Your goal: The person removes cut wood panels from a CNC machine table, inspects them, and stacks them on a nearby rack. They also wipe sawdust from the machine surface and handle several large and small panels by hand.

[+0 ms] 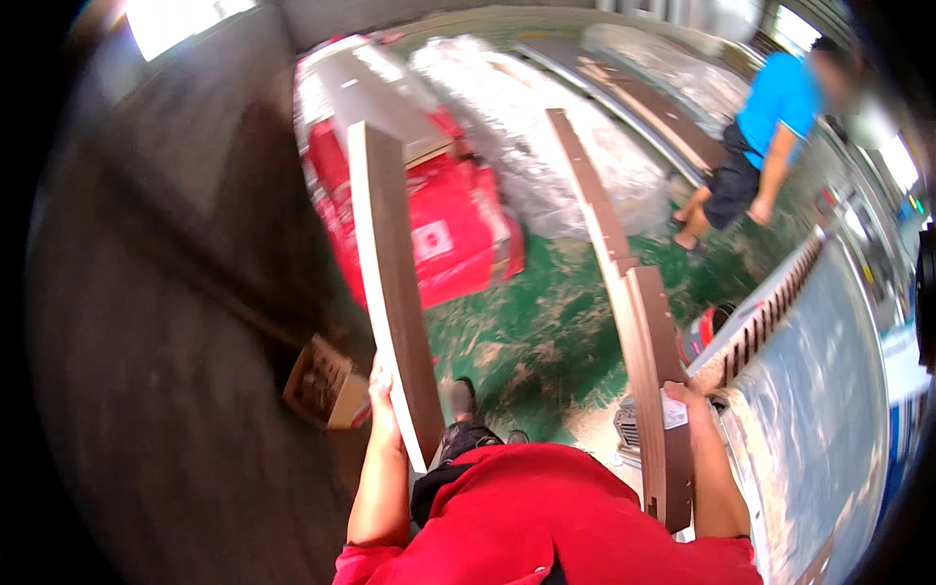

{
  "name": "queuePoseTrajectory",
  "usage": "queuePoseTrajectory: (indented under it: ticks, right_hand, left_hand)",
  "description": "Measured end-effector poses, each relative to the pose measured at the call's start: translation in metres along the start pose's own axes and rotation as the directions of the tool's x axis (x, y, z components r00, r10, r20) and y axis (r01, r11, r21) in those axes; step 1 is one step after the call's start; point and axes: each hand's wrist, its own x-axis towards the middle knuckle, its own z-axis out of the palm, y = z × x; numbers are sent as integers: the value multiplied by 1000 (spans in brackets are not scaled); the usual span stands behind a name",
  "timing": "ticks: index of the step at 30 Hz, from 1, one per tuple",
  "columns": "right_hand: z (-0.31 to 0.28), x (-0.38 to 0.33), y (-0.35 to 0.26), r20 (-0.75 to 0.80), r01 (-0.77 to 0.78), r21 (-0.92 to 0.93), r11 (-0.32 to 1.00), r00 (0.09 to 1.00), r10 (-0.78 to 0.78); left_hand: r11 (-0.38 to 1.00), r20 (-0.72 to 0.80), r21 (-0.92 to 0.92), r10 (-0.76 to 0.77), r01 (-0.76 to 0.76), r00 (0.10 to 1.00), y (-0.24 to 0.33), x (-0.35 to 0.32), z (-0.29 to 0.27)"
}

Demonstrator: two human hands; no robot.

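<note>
In my left hand [384, 398] is a long brown board [398, 283] with a pale edge, held upright on its side and pointing away from me. My fingers wrap its outer left face near the close end. On the other side, my right hand [689, 398] grips long brown boards [643, 322] stacked together, one reaching farther out than the other. A white label [674, 408] sits on the stack beside my right fingers. Both loads hang at either side of my red shirt, apart from each other.
Ahead lie a red-wrapped stack of panels [458, 229] and plastic-wrapped stacks [526, 136]. An open cardboard box [325, 383] stands by the dark wall at left. At right are a person in a blue shirt [773, 107] and a large machine table [819, 390]. Dust covers the green floor [526, 336].
</note>
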Motion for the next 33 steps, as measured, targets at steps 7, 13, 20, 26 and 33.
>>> queuePoseTrajectory:
  ticks: [7,13,20,26,33]
  right_hand:
    - [44,45,-32,-111,-88,23,996,990,90]
    - [75,88,-29,-292,-59,159,986,951,104]
    - [54,195,-53,-433,-37,261,965,889,151]
    - [-23,296,-109,-450,-39,333,942,871,195]
    - [-95,400,-174,-526,-103,311,945,809,262]
  left_hand:
    - [990,187,79,-130,117,974,-1,198,35]
    - [932,228,183,-349,312,909,-10,350,101]
    - [867,295,233,-495,441,817,-53,489,230]
    - [844,367,304,-531,441,764,-89,584,374]
    - [808,395,326,-588,491,706,-158,692,511]
